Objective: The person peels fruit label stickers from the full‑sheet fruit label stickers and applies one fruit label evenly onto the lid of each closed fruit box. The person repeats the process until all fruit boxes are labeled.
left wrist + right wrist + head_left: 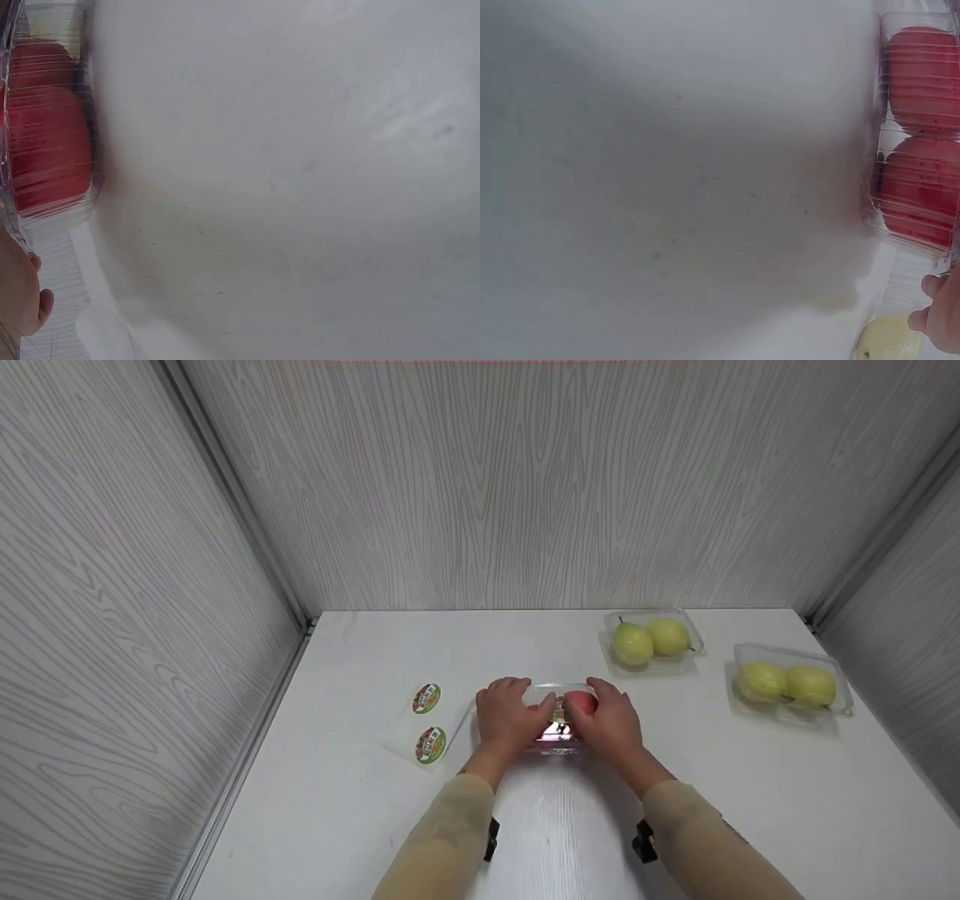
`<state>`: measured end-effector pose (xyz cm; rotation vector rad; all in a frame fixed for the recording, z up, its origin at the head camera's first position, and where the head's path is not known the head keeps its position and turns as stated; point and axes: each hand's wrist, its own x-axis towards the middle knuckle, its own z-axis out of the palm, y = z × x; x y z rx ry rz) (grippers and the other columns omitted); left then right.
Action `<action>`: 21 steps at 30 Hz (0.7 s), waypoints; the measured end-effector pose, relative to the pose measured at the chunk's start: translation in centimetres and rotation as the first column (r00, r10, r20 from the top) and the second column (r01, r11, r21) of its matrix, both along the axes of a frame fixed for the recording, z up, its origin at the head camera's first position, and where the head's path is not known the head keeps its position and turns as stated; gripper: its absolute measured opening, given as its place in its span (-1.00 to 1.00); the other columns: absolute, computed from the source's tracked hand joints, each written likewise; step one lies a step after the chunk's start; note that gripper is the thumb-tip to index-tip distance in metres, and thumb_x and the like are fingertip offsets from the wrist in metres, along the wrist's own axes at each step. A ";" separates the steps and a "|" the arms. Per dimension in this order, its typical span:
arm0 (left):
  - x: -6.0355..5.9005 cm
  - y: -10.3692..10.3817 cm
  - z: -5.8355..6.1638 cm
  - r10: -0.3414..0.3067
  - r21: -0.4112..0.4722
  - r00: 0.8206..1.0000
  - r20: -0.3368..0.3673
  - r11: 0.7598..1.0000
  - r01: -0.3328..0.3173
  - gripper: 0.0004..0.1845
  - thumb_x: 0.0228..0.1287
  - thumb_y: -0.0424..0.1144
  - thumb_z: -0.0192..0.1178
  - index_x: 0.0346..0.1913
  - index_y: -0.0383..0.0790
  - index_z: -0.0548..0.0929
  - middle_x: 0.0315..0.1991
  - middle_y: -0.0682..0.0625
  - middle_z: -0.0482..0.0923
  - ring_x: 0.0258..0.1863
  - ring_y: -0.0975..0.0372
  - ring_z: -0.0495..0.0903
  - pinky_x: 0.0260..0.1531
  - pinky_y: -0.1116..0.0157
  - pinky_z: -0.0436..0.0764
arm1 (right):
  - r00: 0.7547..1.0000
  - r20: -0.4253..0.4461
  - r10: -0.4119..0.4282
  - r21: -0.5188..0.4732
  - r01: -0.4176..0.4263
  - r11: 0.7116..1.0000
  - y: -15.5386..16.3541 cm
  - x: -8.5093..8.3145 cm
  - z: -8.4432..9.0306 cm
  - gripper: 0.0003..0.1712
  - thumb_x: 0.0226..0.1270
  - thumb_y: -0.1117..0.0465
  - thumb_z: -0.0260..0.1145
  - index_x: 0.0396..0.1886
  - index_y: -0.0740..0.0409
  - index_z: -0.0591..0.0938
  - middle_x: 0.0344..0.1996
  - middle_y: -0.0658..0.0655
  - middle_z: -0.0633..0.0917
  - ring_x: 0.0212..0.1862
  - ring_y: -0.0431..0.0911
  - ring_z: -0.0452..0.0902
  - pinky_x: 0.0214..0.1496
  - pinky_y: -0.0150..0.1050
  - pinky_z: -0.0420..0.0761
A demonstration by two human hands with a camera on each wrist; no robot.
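Observation:
A clear plastic clamshell box (556,748) with two red round fruits (922,82) in it lies on the white table between my hands. My left hand (513,715) grips its left end, the thumb lying over the lid. At the opposite end my right hand (612,723) holds the box, its thumb on the lid too. Between the thumbs an oval label (559,708) shows on the lid, partly covered. In the left wrist view, the ribbed side of the box and the fruit show at the left edge; only a few fingers (43,304) appear below them.
Left of the box lies a clear backing sheet (401,744) bearing two oval fruit stickers (426,698). Two more clear boxes, each with two yellow-green pears, stand at the back right (651,641) and far right (787,685). Grey wood-grain panels (480,487) enclose the table (300,825).

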<state>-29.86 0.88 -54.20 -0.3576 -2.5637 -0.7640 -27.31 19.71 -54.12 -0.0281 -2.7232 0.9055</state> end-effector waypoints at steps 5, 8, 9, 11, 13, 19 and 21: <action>0.4 -0.4 0.0 -0.024 -0.038 0.999 0.027 0.999 0.025 -0.35 0.31 0.29 0.25 0.16 -0.18 0.78 0.13 -0.09 0.75 0.19 0.06 0.67 0.12 -0.02 0.55 | 0.999 0.020 0.030 0.024 -0.031 0.999 0.3 0.2 0.0 -0.19 0.50 -0.21 0.33 0.45 0.31 0.50 0.38 0.38 0.57 0.44 0.28 0.47 0.57 0.35 0.14; 0.4 -0.5 -0.1 -0.033 -0.058 0.999 0.039 0.998 0.035 -0.33 0.31 0.30 0.23 0.20 -0.17 0.76 0.16 -0.09 0.74 0.21 0.07 0.66 0.13 -0.03 0.53 | 0.999 0.028 0.038 0.030 -0.039 0.999 0.4 0.3 0.2 -0.17 0.49 -0.22 0.33 0.46 0.30 0.48 0.40 0.37 0.56 0.45 0.27 0.45 0.58 0.35 0.11; 0.4 -0.5 -0.1 -0.033 -0.061 0.999 0.041 0.998 0.036 -0.32 0.30 0.31 0.23 0.20 -0.17 0.76 0.16 -0.09 0.74 0.21 0.07 0.65 0.14 -0.03 0.53 | 0.999 0.029 0.040 0.030 -0.041 0.999 0.4 0.4 0.2 -0.16 0.48 -0.23 0.33 0.47 0.30 0.48 0.40 0.37 0.56 0.45 0.27 0.45 0.58 0.35 0.10; 0.4 -0.6 0.0 -0.033 -0.068 0.999 0.043 0.997 0.036 -0.31 0.29 0.31 0.23 0.21 -0.16 0.76 0.17 -0.09 0.73 0.22 0.07 0.65 0.14 -0.03 0.52 | 0.999 0.029 0.042 0.029 -0.042 0.999 0.4 0.5 0.3 -0.14 0.48 -0.25 0.32 0.47 0.30 0.48 0.40 0.37 0.55 0.45 0.28 0.45 0.59 0.35 0.09; 0.4 -0.6 0.0 -0.031 -0.072 0.999 0.042 0.997 0.034 -0.31 0.28 0.32 0.24 0.22 -0.16 0.76 0.17 -0.09 0.73 0.22 0.07 0.64 0.15 -0.04 0.52 | 0.999 0.027 0.044 0.030 -0.045 0.999 0.4 0.5 0.3 -0.13 0.47 -0.27 0.31 0.48 0.30 0.47 0.40 0.37 0.56 0.44 0.28 0.46 0.58 0.36 0.09; 0.7 -0.7 -0.1 -0.017 -0.086 0.999 0.047 0.996 0.021 -0.29 0.26 0.34 0.25 0.23 -0.15 0.75 0.18 -0.08 0.73 0.23 0.08 0.64 0.18 -0.04 0.51 | 0.999 0.033 0.041 0.029 -0.042 0.999 0.3 0.8 0.2 -0.10 0.46 -0.32 0.29 0.48 0.27 0.48 0.41 0.34 0.56 0.43 0.27 0.48 0.59 0.34 0.11; 0.7 -0.7 -0.2 -0.012 -0.091 0.999 0.047 0.996 0.017 -0.29 0.26 0.34 0.24 0.23 -0.14 0.75 0.18 -0.07 0.73 0.23 0.09 0.64 0.19 -0.04 0.50 | 0.998 0.036 0.042 0.025 -0.043 0.999 0.2 0.9 0.2 -0.10 0.46 -0.32 0.29 0.48 0.26 0.48 0.41 0.34 0.56 0.43 0.27 0.48 0.59 0.33 0.10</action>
